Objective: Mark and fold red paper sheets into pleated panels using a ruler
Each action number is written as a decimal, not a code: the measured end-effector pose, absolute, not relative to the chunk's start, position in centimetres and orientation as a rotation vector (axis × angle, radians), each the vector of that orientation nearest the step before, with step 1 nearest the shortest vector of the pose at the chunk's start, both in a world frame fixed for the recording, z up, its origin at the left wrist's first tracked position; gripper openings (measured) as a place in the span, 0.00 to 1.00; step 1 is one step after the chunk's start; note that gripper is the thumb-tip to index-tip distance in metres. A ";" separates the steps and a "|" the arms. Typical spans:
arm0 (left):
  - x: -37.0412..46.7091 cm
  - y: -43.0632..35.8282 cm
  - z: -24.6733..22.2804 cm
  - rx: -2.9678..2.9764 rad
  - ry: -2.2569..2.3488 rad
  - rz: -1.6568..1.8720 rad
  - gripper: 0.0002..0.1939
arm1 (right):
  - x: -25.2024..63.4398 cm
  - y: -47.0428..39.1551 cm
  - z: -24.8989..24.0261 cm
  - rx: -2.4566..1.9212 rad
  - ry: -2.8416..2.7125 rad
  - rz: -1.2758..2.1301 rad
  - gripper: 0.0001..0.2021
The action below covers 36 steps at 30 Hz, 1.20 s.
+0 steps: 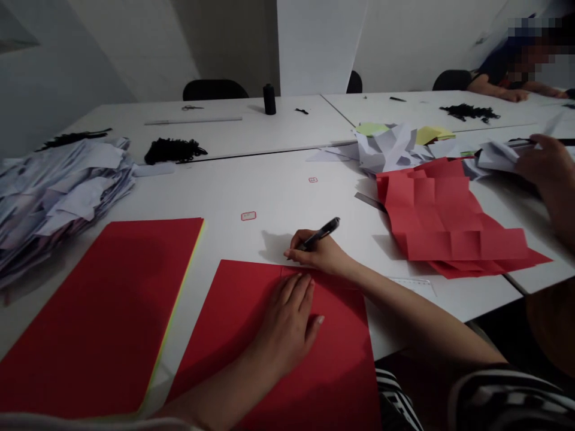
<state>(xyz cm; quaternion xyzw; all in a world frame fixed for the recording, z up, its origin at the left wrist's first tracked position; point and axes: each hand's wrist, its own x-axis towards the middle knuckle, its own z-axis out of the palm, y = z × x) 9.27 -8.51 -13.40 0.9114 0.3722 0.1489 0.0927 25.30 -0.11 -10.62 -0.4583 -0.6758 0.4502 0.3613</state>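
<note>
My left hand [290,323] lies flat, fingers stretched out, on a red sheet of paper [341,383] in front of me. A clear ruler [415,287] shows past the sheet's right side, partly hidden by my right forearm; a faint straight outline near my left fingertips may be its other end. My right hand [321,254] is closed around a black pen [320,233], its tip pointing down at the sheet's far edge. To the left is a stack of red paper [103,305] with a thin yellow-green edge.
Folded, creased red paper [449,215] lies at right, near white and yellow paper pieces [389,146] and another person's hand [545,167]. A large paper pile [67,197] sits at left. Black cord bundles [175,149] and a black thread spool [269,99] stand farther back.
</note>
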 end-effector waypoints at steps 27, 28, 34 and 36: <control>9.5 -8.6 -13.3 2.735 1.123 0.385 0.25 | 24.1 0.1 -11.7 -1.241 -1.827 1.095 0.10; 9.5 -8.6 -13.2 2.738 1.123 0.379 0.25 | 24.1 0.0 -11.8 -1.237 -1.824 1.089 0.10; 9.4 -8.6 -13.5 2.727 1.122 0.381 0.26 | 24.3 0.4 -11.3 -1.152 -1.653 1.210 0.12; 9.3 -8.6 -13.6 2.729 1.122 0.368 0.27 | 25.3 0.4 -10.5 -1.079 -1.544 1.250 0.12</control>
